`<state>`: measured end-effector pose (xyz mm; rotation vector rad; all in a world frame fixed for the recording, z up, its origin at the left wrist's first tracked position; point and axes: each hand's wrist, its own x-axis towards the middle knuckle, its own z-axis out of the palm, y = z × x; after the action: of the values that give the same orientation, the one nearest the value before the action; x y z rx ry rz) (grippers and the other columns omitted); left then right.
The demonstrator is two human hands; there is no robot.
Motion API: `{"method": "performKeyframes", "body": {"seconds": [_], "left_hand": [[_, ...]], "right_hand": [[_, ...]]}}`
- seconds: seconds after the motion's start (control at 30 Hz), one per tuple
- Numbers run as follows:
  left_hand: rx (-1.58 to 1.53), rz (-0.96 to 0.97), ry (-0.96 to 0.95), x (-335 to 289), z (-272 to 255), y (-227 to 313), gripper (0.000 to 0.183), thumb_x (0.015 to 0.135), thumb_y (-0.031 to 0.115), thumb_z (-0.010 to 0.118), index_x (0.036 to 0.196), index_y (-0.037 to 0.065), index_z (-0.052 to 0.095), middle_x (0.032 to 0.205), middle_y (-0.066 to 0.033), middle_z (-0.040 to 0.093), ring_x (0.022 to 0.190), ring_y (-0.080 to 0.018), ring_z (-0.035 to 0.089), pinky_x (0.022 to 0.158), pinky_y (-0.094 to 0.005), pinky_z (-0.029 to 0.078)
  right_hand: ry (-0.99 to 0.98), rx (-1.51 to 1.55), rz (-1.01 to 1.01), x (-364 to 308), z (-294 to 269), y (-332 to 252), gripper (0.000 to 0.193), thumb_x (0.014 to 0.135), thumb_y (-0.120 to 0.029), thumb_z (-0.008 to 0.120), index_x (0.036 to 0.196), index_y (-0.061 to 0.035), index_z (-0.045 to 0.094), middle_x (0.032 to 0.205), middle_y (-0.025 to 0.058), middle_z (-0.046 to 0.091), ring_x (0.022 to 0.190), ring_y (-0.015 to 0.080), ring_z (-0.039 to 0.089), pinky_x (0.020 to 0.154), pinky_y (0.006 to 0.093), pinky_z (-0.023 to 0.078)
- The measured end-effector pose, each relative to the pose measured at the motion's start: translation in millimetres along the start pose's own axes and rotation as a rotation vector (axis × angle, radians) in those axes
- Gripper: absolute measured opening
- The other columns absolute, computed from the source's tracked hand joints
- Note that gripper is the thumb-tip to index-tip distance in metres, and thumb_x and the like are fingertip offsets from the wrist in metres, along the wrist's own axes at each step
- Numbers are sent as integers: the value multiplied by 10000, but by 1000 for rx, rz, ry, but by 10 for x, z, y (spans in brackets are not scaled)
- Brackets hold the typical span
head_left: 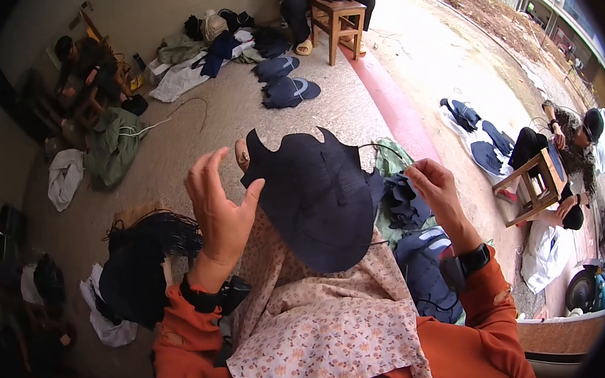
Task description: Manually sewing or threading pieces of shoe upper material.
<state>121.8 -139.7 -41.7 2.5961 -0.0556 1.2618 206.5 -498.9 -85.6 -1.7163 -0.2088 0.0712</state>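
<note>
An unfinished navy cap (317, 188), with pointed panel tips at the top and a rounded brim toward me, lies over my lap on a floral apron (322, 331). Just off its left edge is my left hand (219, 203), fingers spread and thumb toward the fabric, holding nothing. On the other side my right hand (435, 186) is closed in a pinch. A thin black cord (387, 147) arcs from beside the cap to those fingertips. Both wrists have black bands below orange sleeves.
Left of my lap are a bundle of black cords (169, 226) and a dark cloth pile (134, 283). More navy pieces (408, 201) lie at my right. Ahead are stacked caps (290, 91). Several people sit around, one behind a wooden stool (338, 17), another by a stool (536, 183).
</note>
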Motion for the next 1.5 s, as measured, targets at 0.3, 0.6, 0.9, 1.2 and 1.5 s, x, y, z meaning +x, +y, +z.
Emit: {"method": "performKeyframes", "body": {"seconds": [0.3, 0.6, 0.9, 1.2, 1.5], "left_hand": [[-803, 311, -264, 468, -186, 903, 645, 807, 78, 790, 1385, 71, 504, 1301, -147, 598, 1064, -198, 622, 675, -244, 531], [-956, 14, -498, 317, 2, 844, 117, 909, 97, 710, 881, -16, 689, 634, -27, 603, 590, -47, 550, 516, -225, 429], [-318, 212, -50, 451, 48, 336, 513, 855, 28, 684, 1344, 30, 529, 1313, -169, 552, 1226, -351, 513, 1057, -433, 396], [-999, 90, -715, 487, 173, 485, 272, 893, -108, 514, 1052, 5, 702, 998, -94, 725, 929, -171, 685, 849, -261, 513], [-1165, -79, -1297, 783, 446, 696, 305, 975, 271, 642, 1121, 8, 692, 1024, -40, 707, 982, -107, 632, 900, -263, 485]], "right_hand": [[-35, -531, -778, -258, 444, -875, 108, 840, -3, 704, 935, -21, 655, 770, 87, 593, 581, 223, 597, 513, 312, 446], [225, -617, -707, -39, 411, -609, 77, 878, -28, 659, 955, -23, 652, 788, 121, 610, 645, 284, 627, 580, 338, 484], [-293, 143, 103, -473, 160, -35, 208, 905, -114, 739, 1061, -26, 633, 750, -58, 580, 677, 6, 511, 576, 184, 388], [-379, -254, 35, -593, 188, -299, 111, 890, -83, 727, 934, 15, 704, 702, -21, 613, 649, 26, 494, 566, 237, 420], [-108, -267, -417, 53, 416, -851, 157, 886, -51, 698, 1038, -12, 701, 747, 27, 666, 687, 42, 604, 593, 242, 482]]}}
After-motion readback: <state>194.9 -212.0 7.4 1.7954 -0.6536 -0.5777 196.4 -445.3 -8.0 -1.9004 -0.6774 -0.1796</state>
